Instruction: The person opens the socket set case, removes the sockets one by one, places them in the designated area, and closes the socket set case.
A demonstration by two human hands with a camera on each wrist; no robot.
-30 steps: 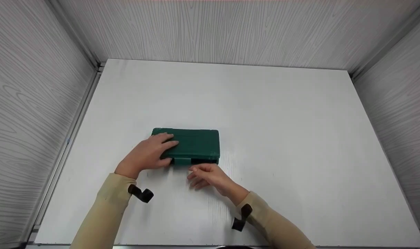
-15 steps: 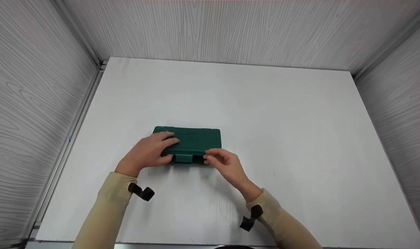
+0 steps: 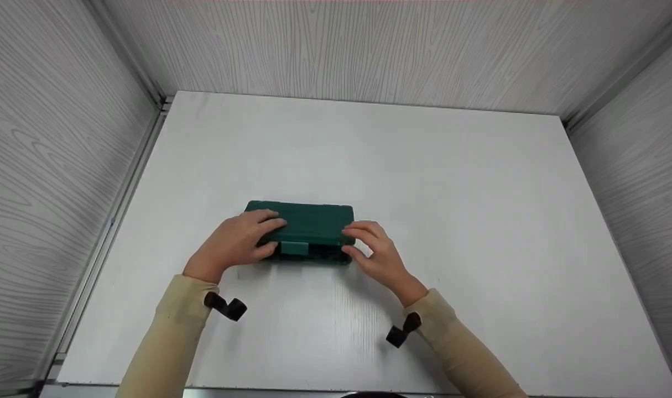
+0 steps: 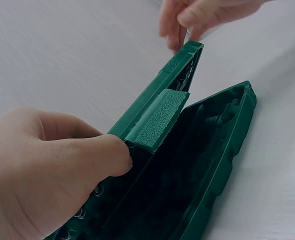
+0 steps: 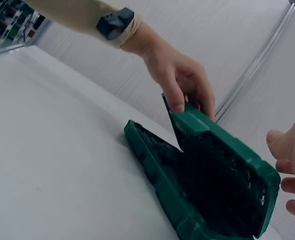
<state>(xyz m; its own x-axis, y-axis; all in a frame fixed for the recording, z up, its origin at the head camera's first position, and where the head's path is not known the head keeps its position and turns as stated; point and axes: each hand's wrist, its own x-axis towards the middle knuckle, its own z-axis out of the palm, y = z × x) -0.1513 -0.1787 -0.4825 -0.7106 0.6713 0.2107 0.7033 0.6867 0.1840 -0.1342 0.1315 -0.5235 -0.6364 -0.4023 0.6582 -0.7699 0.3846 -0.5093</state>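
Both sides at work: my left fingers (image 3: 273, 225) grip the raised lid (image 3: 313, 224) of a green, rectangular plastic case (image 4: 220, 167); my right fingers (image 3: 363, 225) curve loosely apart near its right corner; the case gapes on the smooth white surface (image 3: 452, 221).

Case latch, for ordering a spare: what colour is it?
The latch is green, clearest in the left wrist view.

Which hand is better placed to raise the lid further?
Probably the left hand: it pinches the lid at its front edge. The right hand is by the lid's right end, with no grip visible.
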